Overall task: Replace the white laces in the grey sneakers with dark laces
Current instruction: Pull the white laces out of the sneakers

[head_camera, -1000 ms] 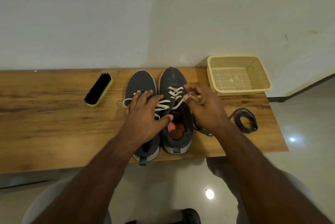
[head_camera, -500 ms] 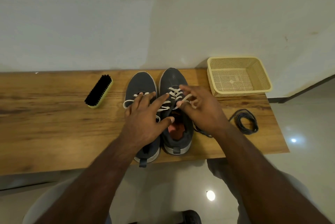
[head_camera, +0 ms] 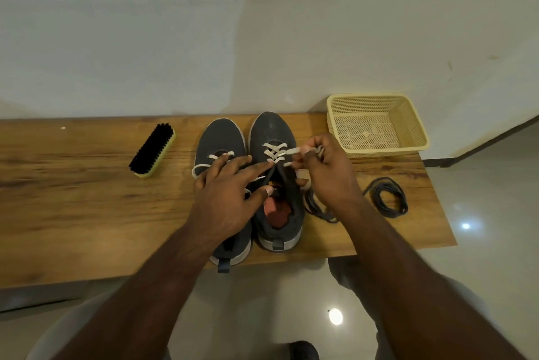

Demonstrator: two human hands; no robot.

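Observation:
Two grey sneakers stand side by side on the wooden bench, toes toward the wall. The right sneaker (head_camera: 272, 132) has a white lace (head_camera: 274, 152) crossed only through its front eyelets, and its tongue is open over a pink insole. My right hand (head_camera: 326, 173) pinches a loose end of that white lace, drawn out to the right of the shoe. My left hand (head_camera: 227, 193) rests with spread, straight fingers across the left sneaker (head_camera: 220, 138) and the right one's tongue. A second white lace (head_camera: 204, 165) is partly hidden under it. Dark laces (head_camera: 388, 196) lie coiled at the right.
A black-bristled shoe brush (head_camera: 153, 149) lies left of the shoes. A yellow perforated plastic basket (head_camera: 414, 129) stands at the back right against the wall. The bench (head_camera: 73, 208) ends just right of the dark laces, with tiled floor beyond and below.
My right hand has drawn the white lace end out to the right of the shoe. My left hand has slid slightly forward across the shoes, fingers reaching toward the right sneaker's eyelets.

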